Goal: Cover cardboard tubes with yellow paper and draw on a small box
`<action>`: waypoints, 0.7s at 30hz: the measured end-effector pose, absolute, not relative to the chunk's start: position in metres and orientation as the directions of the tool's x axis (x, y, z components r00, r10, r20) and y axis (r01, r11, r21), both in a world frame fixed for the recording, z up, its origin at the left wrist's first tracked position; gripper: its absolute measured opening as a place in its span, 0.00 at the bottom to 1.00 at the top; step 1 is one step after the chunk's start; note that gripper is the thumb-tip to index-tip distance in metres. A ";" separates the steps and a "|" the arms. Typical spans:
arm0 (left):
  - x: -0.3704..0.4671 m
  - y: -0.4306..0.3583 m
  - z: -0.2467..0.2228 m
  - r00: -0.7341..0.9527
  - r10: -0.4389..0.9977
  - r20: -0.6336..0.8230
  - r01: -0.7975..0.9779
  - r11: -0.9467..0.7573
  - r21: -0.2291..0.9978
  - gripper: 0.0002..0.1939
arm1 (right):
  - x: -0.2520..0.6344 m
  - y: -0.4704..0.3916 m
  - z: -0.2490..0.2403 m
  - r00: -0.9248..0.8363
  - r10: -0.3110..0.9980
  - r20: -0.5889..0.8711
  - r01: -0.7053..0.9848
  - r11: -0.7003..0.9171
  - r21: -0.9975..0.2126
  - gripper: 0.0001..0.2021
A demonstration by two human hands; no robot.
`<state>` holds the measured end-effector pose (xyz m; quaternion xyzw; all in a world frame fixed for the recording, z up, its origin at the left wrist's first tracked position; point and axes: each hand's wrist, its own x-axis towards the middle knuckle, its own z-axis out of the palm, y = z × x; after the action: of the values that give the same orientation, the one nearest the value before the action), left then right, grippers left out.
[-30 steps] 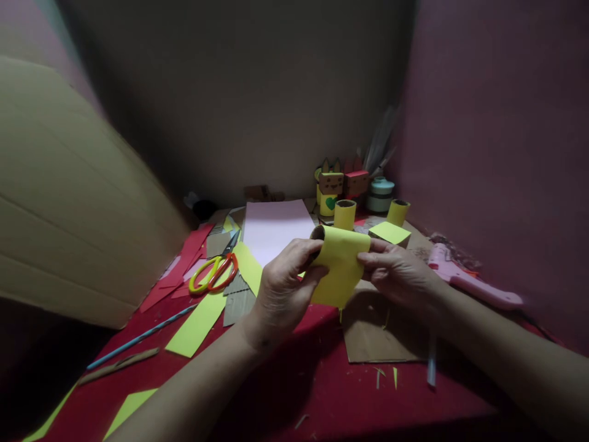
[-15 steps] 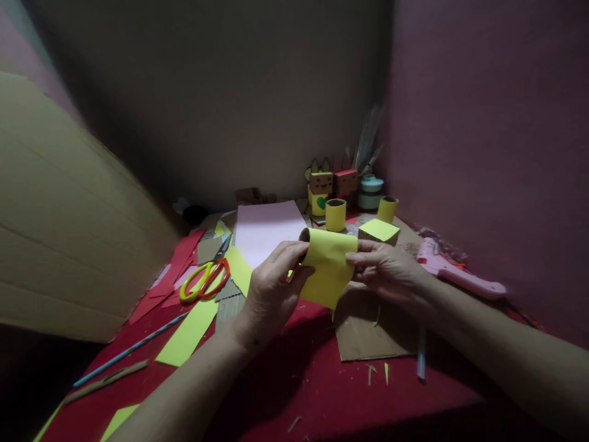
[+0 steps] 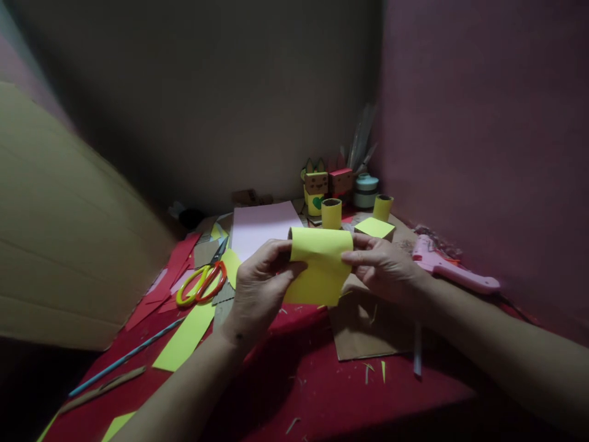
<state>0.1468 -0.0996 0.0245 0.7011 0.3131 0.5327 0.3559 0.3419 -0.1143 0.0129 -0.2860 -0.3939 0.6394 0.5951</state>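
A sheet of yellow paper (image 3: pixel 319 270) lies over a brown cardboard tube, whose dark end shows at the upper left of the sheet. My left hand (image 3: pixel 264 276) pinches the left side, thumb in front and fingers behind. At the right end my right hand (image 3: pixel 380 261) grips paper and tube, with its thumb on the front. The lower part of the paper hangs loose above the red table. Behind it stand two yellow-covered tubes (image 3: pixel 331 215) and a box with a yellow top (image 3: pixel 375 228).
Yellow-and-orange scissors (image 3: pixel 202 283), a blue stick (image 3: pixel 126 356) and yellow strips (image 3: pixel 186 337) lie to the left. A pink glue gun (image 3: pixel 453 270) rests at the right. A cardboard piece (image 3: pixel 368 337) lies below my right hand. Cardboard animal figures (image 3: pixel 316 187) stand at the back.
My left hand has shifted left and down a little along the paper. The tube's open end has turned away, and the sheet now faces me more squarely. The view has shifted slightly.
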 end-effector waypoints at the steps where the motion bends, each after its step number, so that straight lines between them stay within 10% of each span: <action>1: 0.147 -0.100 0.026 0.221 0.856 0.467 0.012 -0.481 0.877 0.11 | 0.342 -0.115 0.013 -0.115 0.984 0.135 -0.533 0.054 -0.844 0.16; 8: 0.144 -0.093 0.034 0.236 0.942 0.239 -0.191 -0.196 0.962 0.15 | 0.345 -0.117 0.013 -0.179 0.928 0.326 -0.507 0.197 -0.839 0.21; 21: 0.146 -0.097 0.031 0.292 0.921 0.257 -0.216 -0.198 0.956 0.16 | 0.343 -0.118 0.014 -0.035 0.934 0.354 -0.422 0.308 -0.853 0.10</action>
<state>0.1459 -0.0967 0.0308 0.5809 0.3036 0.5116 0.5555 0.3427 -0.1184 0.0137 -0.2615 -0.4896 0.5270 0.6435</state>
